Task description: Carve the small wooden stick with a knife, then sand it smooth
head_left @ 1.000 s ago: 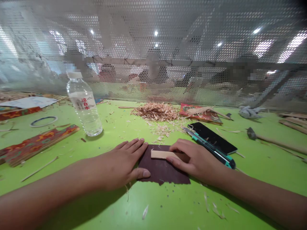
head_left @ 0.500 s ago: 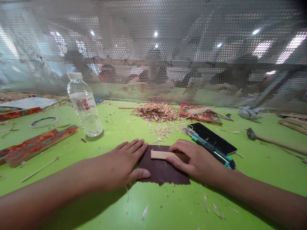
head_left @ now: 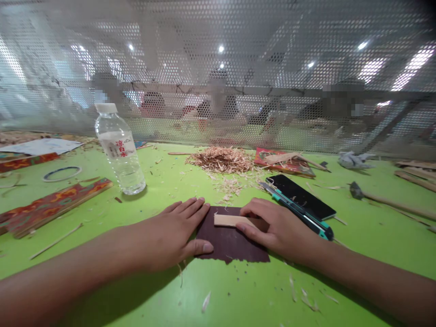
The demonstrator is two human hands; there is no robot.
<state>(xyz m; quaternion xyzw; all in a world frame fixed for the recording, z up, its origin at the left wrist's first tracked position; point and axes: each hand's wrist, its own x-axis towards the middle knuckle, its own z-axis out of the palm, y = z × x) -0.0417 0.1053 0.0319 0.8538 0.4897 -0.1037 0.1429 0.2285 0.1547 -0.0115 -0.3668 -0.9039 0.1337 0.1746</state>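
The water bottle bore red characters, the upper two reading 凉白. The right hand pinched a wooden strip on dark sandpaper; the left hand, fingers nearly together, thumb apart, lay on the sheet's left edge.

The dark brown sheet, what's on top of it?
A pale wooden strip, held by the right hand, is on the dark brown sheet. The left hand rests over its left edge. Whatever lies beneath the hands, including the strip's right end, is hidden.
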